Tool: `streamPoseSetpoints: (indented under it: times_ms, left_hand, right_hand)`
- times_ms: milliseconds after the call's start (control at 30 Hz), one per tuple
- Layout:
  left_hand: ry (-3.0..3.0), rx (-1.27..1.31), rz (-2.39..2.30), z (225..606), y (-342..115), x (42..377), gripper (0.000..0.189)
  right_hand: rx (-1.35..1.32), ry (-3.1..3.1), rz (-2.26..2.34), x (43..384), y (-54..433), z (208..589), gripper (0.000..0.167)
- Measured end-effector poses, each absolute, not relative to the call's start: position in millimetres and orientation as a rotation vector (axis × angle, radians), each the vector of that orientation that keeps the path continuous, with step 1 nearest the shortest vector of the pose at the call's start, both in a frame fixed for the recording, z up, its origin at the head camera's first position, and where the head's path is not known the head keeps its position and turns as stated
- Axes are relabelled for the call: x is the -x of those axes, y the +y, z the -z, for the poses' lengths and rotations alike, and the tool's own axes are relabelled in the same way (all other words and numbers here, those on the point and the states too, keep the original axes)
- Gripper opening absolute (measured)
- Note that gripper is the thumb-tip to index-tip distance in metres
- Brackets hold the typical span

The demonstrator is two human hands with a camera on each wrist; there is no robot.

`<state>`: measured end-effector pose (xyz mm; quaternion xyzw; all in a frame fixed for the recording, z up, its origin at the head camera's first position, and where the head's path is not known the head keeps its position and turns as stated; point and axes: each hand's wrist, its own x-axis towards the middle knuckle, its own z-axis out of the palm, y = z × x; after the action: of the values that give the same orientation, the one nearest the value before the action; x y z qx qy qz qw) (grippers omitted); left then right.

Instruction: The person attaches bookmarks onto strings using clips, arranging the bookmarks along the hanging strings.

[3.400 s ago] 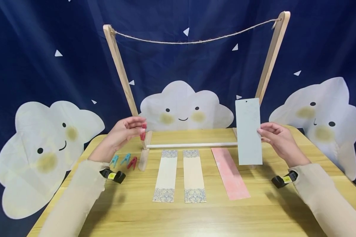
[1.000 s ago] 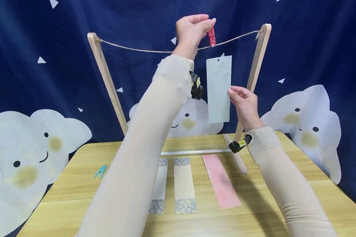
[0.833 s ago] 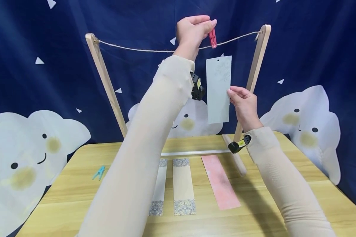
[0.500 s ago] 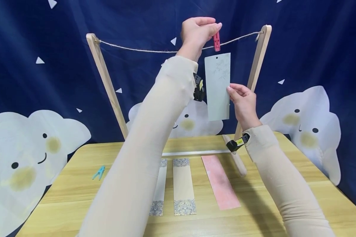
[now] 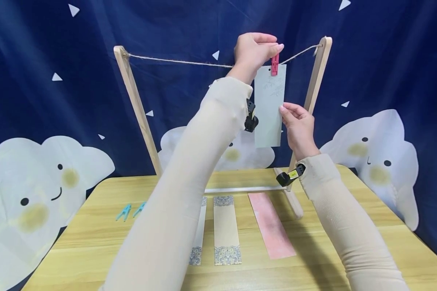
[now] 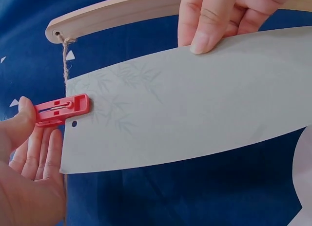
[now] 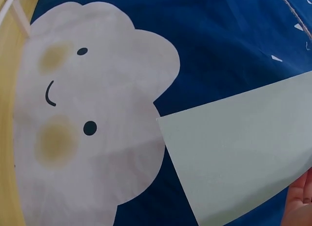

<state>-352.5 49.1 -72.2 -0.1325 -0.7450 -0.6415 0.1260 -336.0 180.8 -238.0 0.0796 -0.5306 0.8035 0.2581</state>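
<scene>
My left hand (image 5: 255,53) pinches a red clothespin (image 5: 274,66) between thumb and fingers. The clothespin's tip overlaps the top edge of a pale green bookmark (image 5: 268,113), beside its small punched hole. In the left wrist view, the twine (image 6: 66,63) runs along that top edge, and faint bamboo leaves are printed below. With its thumb and fingers, my right hand (image 5: 299,128) pinches the bookmark's right edge. The bookmark hangs upright at the twine's right half. In the right wrist view only the bookmark's lower part (image 7: 243,143) and a bit of the hand show.
A wooden post (image 5: 138,109) and another post (image 5: 316,76) hold the twine. On the table (image 5: 76,234) lie a pink bookmark (image 5: 271,226), a cream one (image 5: 225,226), a white one (image 5: 201,234) partly behind my left arm, and teal clothespins (image 5: 124,212).
Earlier, both hands were low, holding the clothespin and bookmark apart. They rose to the twine; in the last half second the left hand moved down and right, bringing the clothespin over the bookmark's top edge.
</scene>
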Motion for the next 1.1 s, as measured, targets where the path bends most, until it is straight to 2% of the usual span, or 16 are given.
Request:
streamPoseSetpoints:
  times_ms: [400, 600, 900, 1100]
  left_hand:
    - [-2.165, 0.445, 1.996, 74.4, 49.6, 354.7, 0.034]
    - [-2.198, 0.384, 1.914, 74.3, 41.8, 354.1, 0.032]
    - [-2.157, 0.448, 1.964, 75.8, 15.2, 342.6, 0.033]
    - [-2.146, 0.505, 1.977, 94.6, -9.6, 329.5, 0.037]
  right_hand:
    - [-0.23, -1.41, -2.207, 338.7, 178.8, 239.5, 0.011]
    - [-0.212, -1.43, -2.209, 342.0, 179.1, 240.4, 0.009]
    - [-0.209, -1.443, -2.242, 347.8, 182.1, 246.8, 0.008]
    - [-0.227, -1.498, -2.203, 348.9, 184.1, 254.8, 0.008]
